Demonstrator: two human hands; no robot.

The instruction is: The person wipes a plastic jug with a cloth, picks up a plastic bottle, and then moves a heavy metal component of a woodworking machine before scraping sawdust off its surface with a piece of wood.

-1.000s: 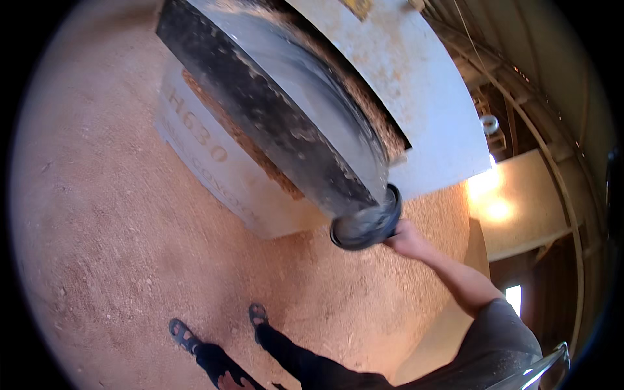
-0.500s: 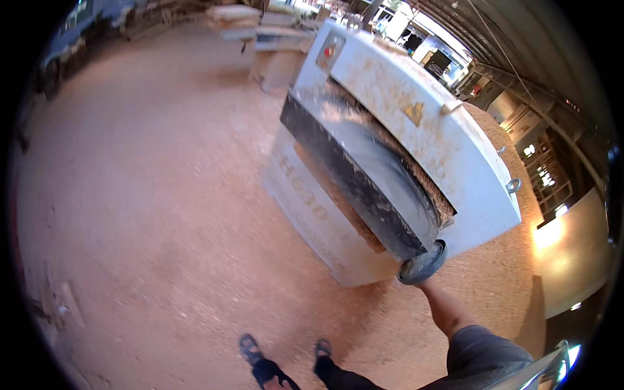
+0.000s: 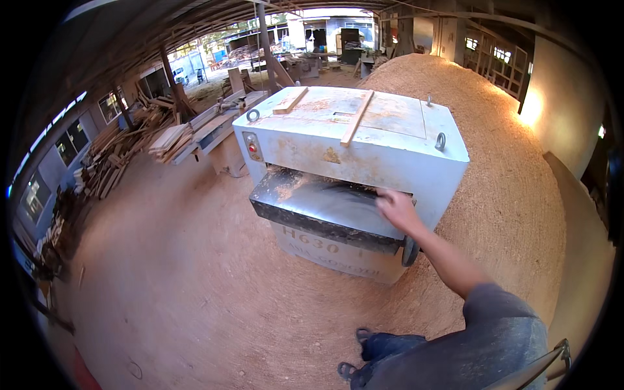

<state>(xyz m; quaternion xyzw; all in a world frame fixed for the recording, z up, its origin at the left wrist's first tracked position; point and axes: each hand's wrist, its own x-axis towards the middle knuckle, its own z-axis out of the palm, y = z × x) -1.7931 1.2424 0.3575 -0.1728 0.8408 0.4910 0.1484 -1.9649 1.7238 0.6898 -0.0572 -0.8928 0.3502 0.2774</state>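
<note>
My right hand (image 3: 395, 209) is over the metal bed (image 3: 325, 201) of a white thickness planer (image 3: 383, 156), close to the right end of its dark slot. Its fingers look bent, but they are blurred, and I cannot make out anything in them. Wood shavings (image 3: 289, 185) lie on the left part of the bed. A dark handwheel (image 3: 410, 251) sits below my forearm, at the bed's right front corner. On the planer's top rest two wooden strips, a short one (image 3: 291, 101) and a longer one (image 3: 358, 118). My left hand is out of view.
A large sawdust heap (image 3: 500, 162) rises behind and right of the planer. To the left are a machine table with boards (image 3: 214, 127) and stacked timber (image 3: 114, 156). Lifting rings (image 3: 441, 141) stick up from the planer's top. A red button (image 3: 252, 147) is on its left front.
My right hand has gone from the handwheel to above the bed, near the slot. The view has turned and lifted, bringing the planer's top and the workshop behind into sight.
</note>
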